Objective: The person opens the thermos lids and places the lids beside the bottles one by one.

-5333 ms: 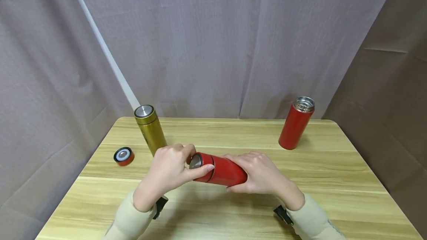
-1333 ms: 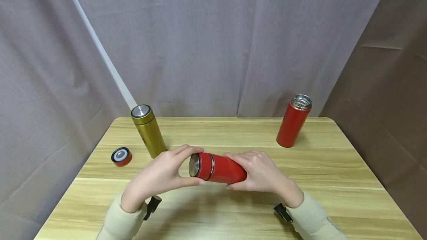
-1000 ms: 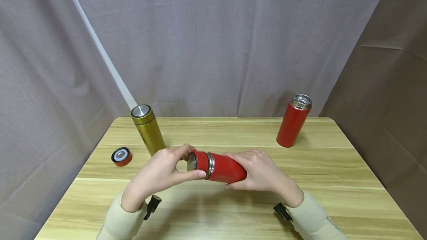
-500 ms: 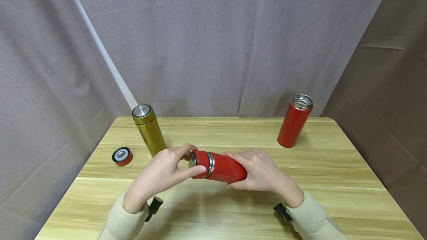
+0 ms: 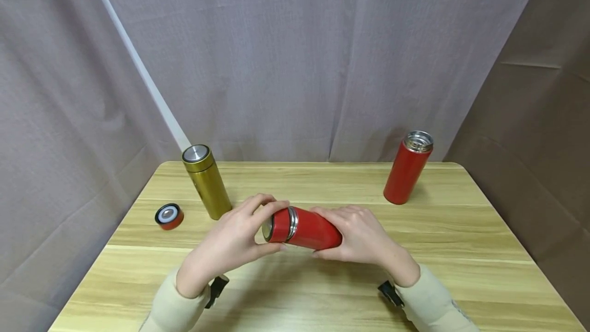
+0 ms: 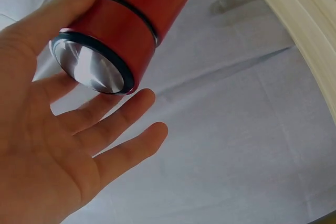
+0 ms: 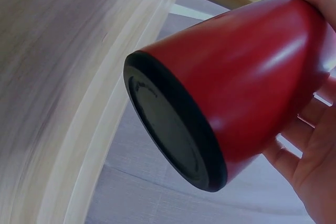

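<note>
In the head view a red thermos is held up over the table, tilted nearly level, its lid end pointing left. My right hand grips the body near its base; the right wrist view shows the thermos's black bottom. My left hand pinches the red lid between thumb and fingers. A band of steel neck shows between lid and body. Seen from the left wrist, the lid's steel top faces the palm, and some fingers extend past it.
A gold thermos with its lid on stands at the left. Beside it a loose red lid lies with its inside up. At the back right stands a lidless red thermos. Grey curtain hangs behind the wooden table.
The left hand lets go of the lid and regrips it, its fingers now reaching further over the top. A steel band has appeared between lid and body. The right hand keeps its hold.
</note>
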`<action>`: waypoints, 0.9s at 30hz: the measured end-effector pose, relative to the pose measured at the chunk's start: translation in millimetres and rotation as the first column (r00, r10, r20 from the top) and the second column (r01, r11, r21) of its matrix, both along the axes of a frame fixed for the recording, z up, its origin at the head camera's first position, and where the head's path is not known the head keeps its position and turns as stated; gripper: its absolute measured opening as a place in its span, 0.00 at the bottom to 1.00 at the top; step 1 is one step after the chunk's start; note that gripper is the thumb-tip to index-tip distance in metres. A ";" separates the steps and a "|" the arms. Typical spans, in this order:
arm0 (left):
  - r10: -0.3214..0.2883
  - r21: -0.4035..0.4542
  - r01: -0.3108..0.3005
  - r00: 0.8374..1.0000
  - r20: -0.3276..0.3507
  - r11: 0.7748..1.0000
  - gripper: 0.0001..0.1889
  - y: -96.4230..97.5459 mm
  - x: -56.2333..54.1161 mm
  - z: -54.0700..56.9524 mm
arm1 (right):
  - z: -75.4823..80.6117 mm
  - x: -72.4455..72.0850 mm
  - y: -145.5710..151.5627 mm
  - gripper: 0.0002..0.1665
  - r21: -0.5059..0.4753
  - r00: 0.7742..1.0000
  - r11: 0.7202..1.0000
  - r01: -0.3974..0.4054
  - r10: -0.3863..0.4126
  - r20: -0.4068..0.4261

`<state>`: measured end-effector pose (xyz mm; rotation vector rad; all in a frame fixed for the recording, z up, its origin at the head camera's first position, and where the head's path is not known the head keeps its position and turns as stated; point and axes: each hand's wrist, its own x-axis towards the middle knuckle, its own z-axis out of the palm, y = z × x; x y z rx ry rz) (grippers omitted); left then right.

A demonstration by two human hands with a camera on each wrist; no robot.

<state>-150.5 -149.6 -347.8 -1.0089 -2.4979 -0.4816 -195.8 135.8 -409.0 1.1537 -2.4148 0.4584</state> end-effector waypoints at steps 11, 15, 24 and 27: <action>0.078 0.040 -0.079 0.997 0.020 0.996 0.37 -1.3 2.0 -0.4 | -1.3 -0.1 0.9 0.47 0.003 1.000 1.000 -0.006 0.006 0.001; 0.077 0.061 -0.079 0.996 0.037 0.995 0.35 -1.9 3.0 0.8 | -1.5 -1.1 0.8 0.47 -0.007 1.000 1.000 -0.024 0.024 -0.009; 0.081 0.068 -0.085 0.994 0.068 0.994 0.31 -1.9 3.6 2.1 | -3.5 -2.0 0.9 0.47 -0.032 0.998 0.998 -0.056 0.055 -0.031; 0.092 0.053 -0.095 0.994 0.063 0.994 0.30 -2.0 3.0 1.7 | -4.3 -1.4 0.7 0.48 -0.043 0.997 0.997 -0.069 0.068 -0.030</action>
